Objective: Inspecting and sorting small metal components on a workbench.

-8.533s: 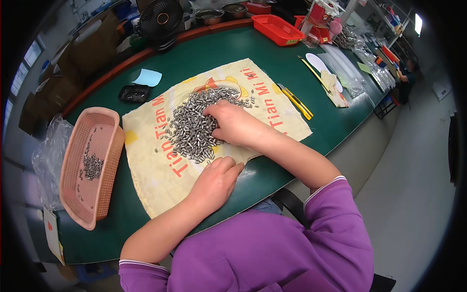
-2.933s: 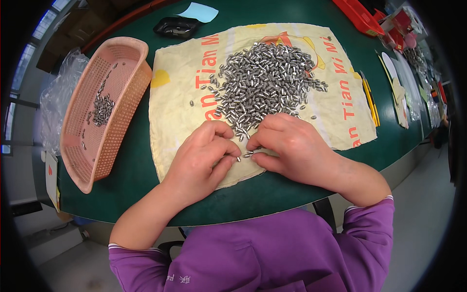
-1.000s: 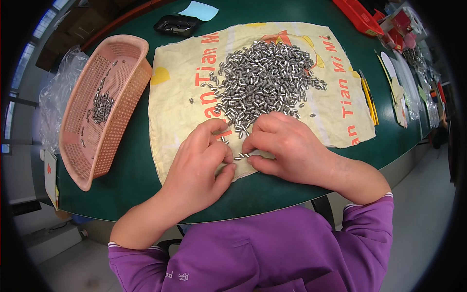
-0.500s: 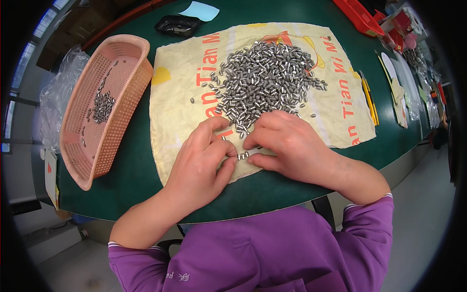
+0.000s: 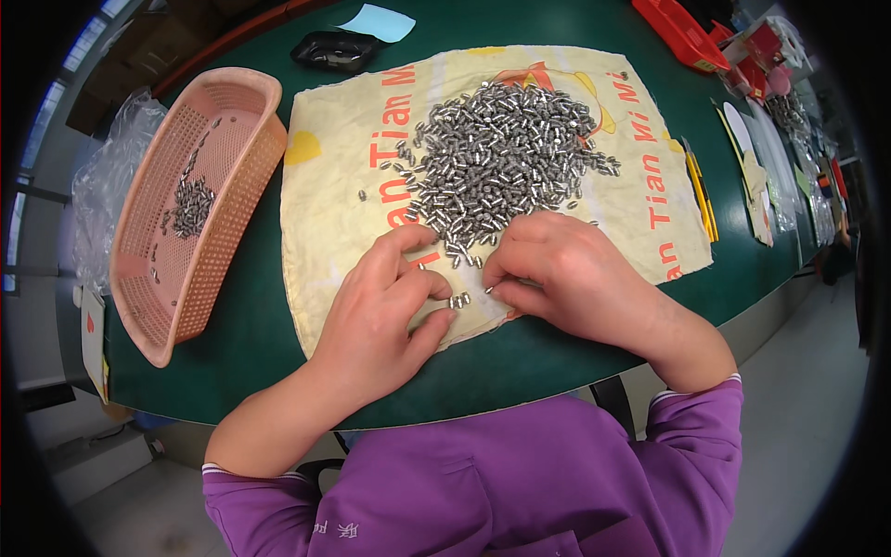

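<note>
A large heap of small, shiny, barrel-shaped metal pieces [image 5: 501,153] lies on a pale yellow printed cloth [image 5: 325,213]. In front of the heap, a short row of a few such pieces [image 5: 458,300] rests on the cloth beside the fingertips of my left hand [image 5: 380,297]. That hand's fingers are curled, with thumb and forefinger apart and nothing gripped between them. My right hand [image 5: 566,274] pinches one metal piece [image 5: 489,290] by its thumb and forefinger, just right of the row. Its other fingers are folded near the heap's front edge.
On the left, a pink perforated plastic basket [image 5: 200,306] holds a small cluster of similar pieces. Behind stand a black tray [image 5: 336,50] and a light blue paper [image 5: 380,22]. A yellow knife-like tool [image 5: 701,190] lies at right; a red bin [image 5: 682,37] sits far right.
My right hand has drawn slightly right, away from the row, with a piece in its pinch. My left thumb and forefinger have parted from the row.
</note>
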A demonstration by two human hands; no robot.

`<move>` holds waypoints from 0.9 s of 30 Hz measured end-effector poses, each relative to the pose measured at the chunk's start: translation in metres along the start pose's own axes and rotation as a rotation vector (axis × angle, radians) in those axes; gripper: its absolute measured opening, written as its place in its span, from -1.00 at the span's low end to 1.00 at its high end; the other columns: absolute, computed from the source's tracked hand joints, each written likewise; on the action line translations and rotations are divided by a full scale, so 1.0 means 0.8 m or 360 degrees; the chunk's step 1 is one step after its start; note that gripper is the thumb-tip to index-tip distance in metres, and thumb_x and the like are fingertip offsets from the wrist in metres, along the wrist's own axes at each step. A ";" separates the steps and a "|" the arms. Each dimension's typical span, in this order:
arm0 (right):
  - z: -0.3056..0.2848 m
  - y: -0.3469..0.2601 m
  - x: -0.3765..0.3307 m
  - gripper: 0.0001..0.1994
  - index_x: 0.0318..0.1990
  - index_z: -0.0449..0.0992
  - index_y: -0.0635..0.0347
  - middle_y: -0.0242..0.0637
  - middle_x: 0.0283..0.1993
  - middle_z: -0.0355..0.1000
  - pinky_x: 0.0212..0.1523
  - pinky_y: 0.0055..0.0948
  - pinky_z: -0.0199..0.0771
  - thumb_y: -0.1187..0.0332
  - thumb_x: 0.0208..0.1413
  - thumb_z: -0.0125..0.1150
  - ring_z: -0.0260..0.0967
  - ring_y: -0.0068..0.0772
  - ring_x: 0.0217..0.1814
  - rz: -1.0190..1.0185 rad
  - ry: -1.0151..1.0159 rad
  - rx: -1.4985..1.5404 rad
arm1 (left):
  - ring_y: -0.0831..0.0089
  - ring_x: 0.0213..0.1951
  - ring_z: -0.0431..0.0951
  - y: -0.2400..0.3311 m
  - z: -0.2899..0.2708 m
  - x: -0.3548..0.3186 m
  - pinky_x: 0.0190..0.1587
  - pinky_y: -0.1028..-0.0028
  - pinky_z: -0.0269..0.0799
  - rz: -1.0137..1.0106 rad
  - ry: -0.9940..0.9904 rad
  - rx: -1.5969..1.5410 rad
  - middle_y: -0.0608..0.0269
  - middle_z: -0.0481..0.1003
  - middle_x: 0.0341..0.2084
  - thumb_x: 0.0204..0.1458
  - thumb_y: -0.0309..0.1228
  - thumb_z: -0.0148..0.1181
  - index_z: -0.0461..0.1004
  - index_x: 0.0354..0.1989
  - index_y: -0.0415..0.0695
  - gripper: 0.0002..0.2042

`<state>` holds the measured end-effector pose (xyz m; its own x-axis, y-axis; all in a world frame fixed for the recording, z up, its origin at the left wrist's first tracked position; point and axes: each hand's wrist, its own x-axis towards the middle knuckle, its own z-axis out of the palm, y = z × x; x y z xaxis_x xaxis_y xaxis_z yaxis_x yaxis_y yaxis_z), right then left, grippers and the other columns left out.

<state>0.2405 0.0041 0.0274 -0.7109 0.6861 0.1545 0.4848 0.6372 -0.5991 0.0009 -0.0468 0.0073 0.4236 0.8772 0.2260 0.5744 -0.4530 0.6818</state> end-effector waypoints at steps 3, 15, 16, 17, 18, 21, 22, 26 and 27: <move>0.004 0.003 0.002 -0.88 -0.33 0.57 0.12 -0.27 -0.31 0.43 -0.19 -0.18 0.46 0.48 -0.06 0.34 0.44 -0.11 -0.17 -0.0163 0.0022 0.0092 | 0.37 -0.32 0.44 -0.002 0.001 0.000 -0.14 0.37 0.45 0.0010 0.0000 -0.0003 -0.01 0.33 0.11 -0.17 -0.61 0.41 0.52 -0.27 -0.24 -0.74; 0.005 0.000 0.001 -0.89 -0.34 0.54 0.15 -0.27 -0.31 0.43 -0.19 -0.18 0.48 0.48 -0.06 0.34 0.44 -0.11 -0.19 -0.0105 0.0056 0.0081 | 0.37 -0.32 0.45 0.000 -0.003 -0.001 -0.14 0.36 0.46 -0.0041 0.0025 -0.0027 -0.03 0.31 0.12 -0.18 -0.61 0.43 0.48 -0.33 -0.24 -0.75; 0.003 -0.001 0.000 -0.88 -0.34 0.54 0.15 -0.27 -0.31 0.43 -0.20 -0.19 0.48 0.47 -0.07 0.34 0.44 -0.11 -0.19 -0.0132 0.0025 0.0053 | 0.36 -0.31 0.45 0.002 -0.005 0.000 -0.14 0.35 0.46 -0.0043 -0.0014 -0.0012 -0.04 0.31 0.13 -0.19 -0.60 0.43 0.46 -0.36 -0.23 -0.75; 0.001 -0.001 -0.001 -0.88 -0.34 0.54 0.15 -0.27 -0.32 0.42 -0.20 -0.19 0.49 0.47 -0.07 0.34 0.44 -0.11 -0.20 -0.0158 -0.0006 0.0025 | 0.36 -0.31 0.46 0.003 -0.007 0.000 -0.15 0.34 0.47 -0.0045 -0.0054 0.0002 -0.05 0.30 0.14 -0.19 -0.60 0.43 0.45 -0.38 -0.23 -0.75; 0.002 -0.001 -0.001 -0.88 -0.34 0.54 0.15 -0.27 -0.32 0.42 -0.20 -0.19 0.49 0.47 -0.07 0.34 0.44 -0.11 -0.20 -0.0157 -0.0006 0.0025 | 0.36 -0.31 0.46 0.003 -0.008 0.000 -0.15 0.34 0.47 -0.0045 -0.0054 0.0001 -0.05 0.30 0.14 -0.19 -0.60 0.43 0.45 -0.38 -0.23 -0.75; 0.004 0.000 -0.002 -0.85 -0.37 0.56 0.11 -0.33 -0.32 0.45 -0.22 -0.25 0.48 0.47 -0.12 0.42 0.46 -0.19 -0.21 -0.0184 0.0006 0.0036 | 0.36 -0.31 0.47 0.003 -0.009 0.000 -0.16 0.34 0.47 -0.0024 -0.0075 0.0018 -0.06 0.30 0.15 -0.20 -0.59 0.43 0.43 -0.42 -0.22 -0.76; 0.005 0.000 -0.001 -0.85 -0.38 0.56 0.11 -0.33 -0.32 0.45 -0.23 -0.25 0.48 0.46 -0.12 0.42 0.46 -0.19 -0.22 -0.0192 0.0028 0.0038 | 0.36 -0.32 0.47 0.003 -0.009 0.000 -0.16 0.34 0.47 -0.0028 -0.0081 0.0016 -0.07 0.30 0.16 -0.20 -0.59 0.43 0.43 -0.42 -0.23 -0.76; 0.009 -0.001 -0.001 -0.85 -0.39 0.55 0.10 -0.34 -0.33 0.45 -0.25 -0.26 0.48 0.44 -0.12 0.44 0.45 -0.20 -0.24 -0.0157 0.0057 0.0010 | 0.35 -0.33 0.48 0.003 -0.009 0.001 -0.15 0.35 0.47 -0.0023 -0.0081 -0.0001 -0.07 0.30 0.17 -0.20 -0.59 0.43 0.44 -0.42 -0.23 -0.77; 0.011 -0.001 0.000 -0.85 -0.39 0.55 0.10 -0.34 -0.33 0.45 -0.25 -0.26 0.48 0.44 -0.12 0.44 0.45 -0.20 -0.24 -0.0158 0.0056 0.0011 | 0.35 -0.33 0.48 0.002 -0.009 0.001 -0.15 0.35 0.47 -0.0024 -0.0081 -0.0001 -0.07 0.30 0.17 -0.20 -0.59 0.43 0.44 -0.42 -0.23 -0.77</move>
<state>0.2354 0.0003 0.0211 -0.7367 0.6319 0.2407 0.4093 0.7001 -0.5851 -0.0025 -0.0460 0.0136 0.4498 0.8748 0.1799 0.5808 -0.4395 0.6853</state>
